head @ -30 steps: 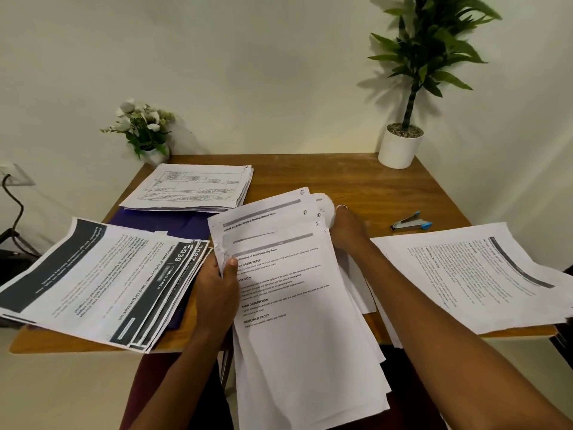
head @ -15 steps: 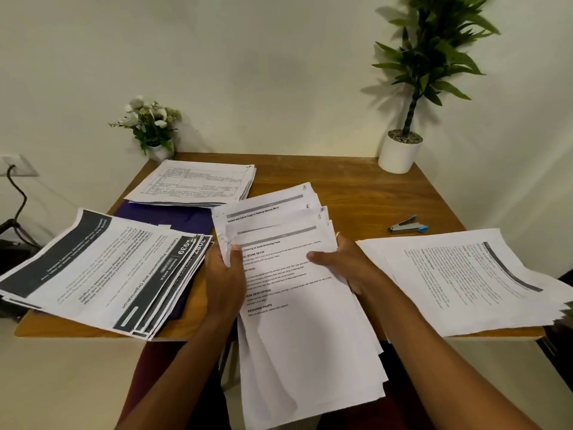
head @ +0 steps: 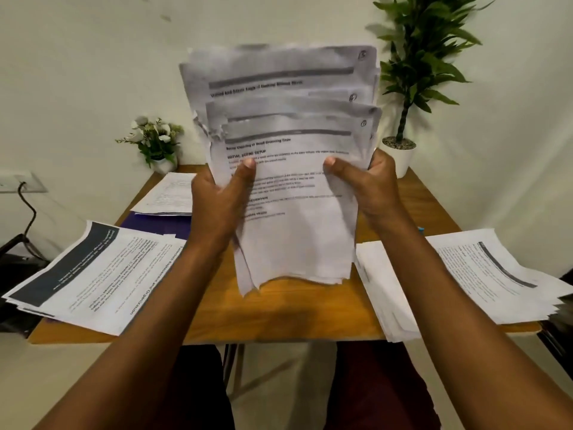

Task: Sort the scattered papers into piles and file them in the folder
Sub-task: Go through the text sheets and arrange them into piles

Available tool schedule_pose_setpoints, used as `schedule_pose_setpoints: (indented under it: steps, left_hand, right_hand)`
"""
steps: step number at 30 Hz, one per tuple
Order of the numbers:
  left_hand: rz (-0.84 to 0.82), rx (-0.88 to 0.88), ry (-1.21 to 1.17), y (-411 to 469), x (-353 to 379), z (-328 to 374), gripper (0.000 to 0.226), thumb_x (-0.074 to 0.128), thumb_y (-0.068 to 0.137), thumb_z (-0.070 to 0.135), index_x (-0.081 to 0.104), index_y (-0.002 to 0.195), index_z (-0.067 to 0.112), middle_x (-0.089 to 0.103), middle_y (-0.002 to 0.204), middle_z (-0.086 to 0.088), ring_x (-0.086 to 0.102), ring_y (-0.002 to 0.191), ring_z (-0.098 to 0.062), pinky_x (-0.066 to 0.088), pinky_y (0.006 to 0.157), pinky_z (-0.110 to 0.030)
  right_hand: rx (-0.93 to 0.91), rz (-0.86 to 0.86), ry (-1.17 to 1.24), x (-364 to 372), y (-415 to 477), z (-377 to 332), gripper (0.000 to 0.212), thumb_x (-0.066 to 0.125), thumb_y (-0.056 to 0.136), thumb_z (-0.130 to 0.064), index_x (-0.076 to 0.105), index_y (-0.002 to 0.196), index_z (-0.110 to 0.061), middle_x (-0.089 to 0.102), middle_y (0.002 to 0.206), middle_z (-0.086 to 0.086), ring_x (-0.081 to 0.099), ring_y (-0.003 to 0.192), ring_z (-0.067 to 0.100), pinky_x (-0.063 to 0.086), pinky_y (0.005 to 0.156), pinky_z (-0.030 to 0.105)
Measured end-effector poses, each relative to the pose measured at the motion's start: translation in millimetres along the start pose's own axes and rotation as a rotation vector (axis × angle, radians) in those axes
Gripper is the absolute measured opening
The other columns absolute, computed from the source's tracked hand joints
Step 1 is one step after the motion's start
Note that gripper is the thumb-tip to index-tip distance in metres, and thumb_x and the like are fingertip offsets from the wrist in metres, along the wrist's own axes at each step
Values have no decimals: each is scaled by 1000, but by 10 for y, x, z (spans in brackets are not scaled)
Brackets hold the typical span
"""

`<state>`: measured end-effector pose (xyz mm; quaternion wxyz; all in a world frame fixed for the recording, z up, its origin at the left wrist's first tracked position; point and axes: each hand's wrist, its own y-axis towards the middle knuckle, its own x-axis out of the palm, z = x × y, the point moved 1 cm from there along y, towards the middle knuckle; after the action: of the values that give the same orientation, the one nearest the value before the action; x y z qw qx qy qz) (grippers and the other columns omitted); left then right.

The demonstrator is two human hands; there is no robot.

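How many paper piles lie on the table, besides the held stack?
3: dark-headed pile at near left, back-left pile behind it, right pile at the near-right edge. The held stack may hide others.

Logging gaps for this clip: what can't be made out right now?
Head view:
- held papers: print motion-blurred, unreadable.
- purple folder: mostly covered by the far pile, left pile and left hand.
- small blue thing: mostly behind the right hand's wrist, unidentifiable.
- right pile: corner cut off by the frame edge.
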<state>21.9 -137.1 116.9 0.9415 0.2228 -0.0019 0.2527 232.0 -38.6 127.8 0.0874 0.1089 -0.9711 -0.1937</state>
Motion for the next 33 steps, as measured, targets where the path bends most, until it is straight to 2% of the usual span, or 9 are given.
schedule_pose_setpoints:
  steps: [3,6,11,18,20,26,28,31,33]
  left_hand:
    - [-4,29,39,-7,9,41,5,67,98,29,65,103,30,77,97,18,74,98,-8,59,75,-22]
    - [-42,-83,106,-142,-58,-267,8,67,97,31,64,103,33,75,91,25,73,93,-3,57,68,-16]
    - [-37,-192,140,-329,-152,-554,14,68,96,32,61,106,39,70,95,20,69,84,10,53,61,-11]
    - [-42,-187,173,-336,-140,-629,22,64,96,40,64,114,28,72,98,15,72,89,-1,55,64,-13]
    - [-58,-234,213,-417,-164,-746,37,63,95,45,61,124,23,71,105,11,72,92,-4,56,64,-14]
    - [-70,-227,155,-443,-169,-765,35,63,97,36,56,128,23,70,109,9,71,94,-3,56,64,-14]
    - [-85,-276,181,-529,-183,-853,44,65,95,35,52,133,18,68,113,6,71,96,-7,56,64,-13]
    - [-97,-343,252,-740,-200,-1056,44,67,96,26,46,133,16,60,109,12,66,92,-5,53,60,-9]
    - [-75,-367,274,-763,-235,-1144,42,66,97,26,47,133,16,59,109,13,64,97,-9,54,61,-10]
  right_hand:
    - [-18,-2,-19,32,-27,8,23,79,85,-8,72,103,-21,79,103,1,75,99,24,61,87,39]
    - [136,-59,-149,29,-223,364,18,81,85,-19,72,98,-26,78,94,-13,76,92,15,62,81,34]
    - [246,-85,-224,10,-425,659,18,80,86,-24,68,93,-34,72,83,-32,70,83,-8,55,68,12]
    - [239,-39,-313,39,-457,717,15,74,91,-38,67,99,-28,69,87,-23,68,80,2,49,56,10]
    - [295,-35,-378,44,-521,820,24,70,92,-43,61,106,-26,63,92,-18,62,85,5,46,57,12]
    - [267,10,-382,6,-558,816,22,67,92,-46,54,100,-31,59,95,-16,60,86,8,50,66,20]
    - [320,1,-420,-7,-641,939,35,64,90,-52,54,110,-25,61,102,-10,63,99,18,54,70,24]
    - [436,-9,-493,-12,-805,1107,74,59,86,-65,50,139,-14,59,136,6,57,125,32,56,98,47]
    - [488,-21,-496,-34,-800,1100,69,62,87,-64,50,139,-19,58,137,3,58,125,29,55,99,46]
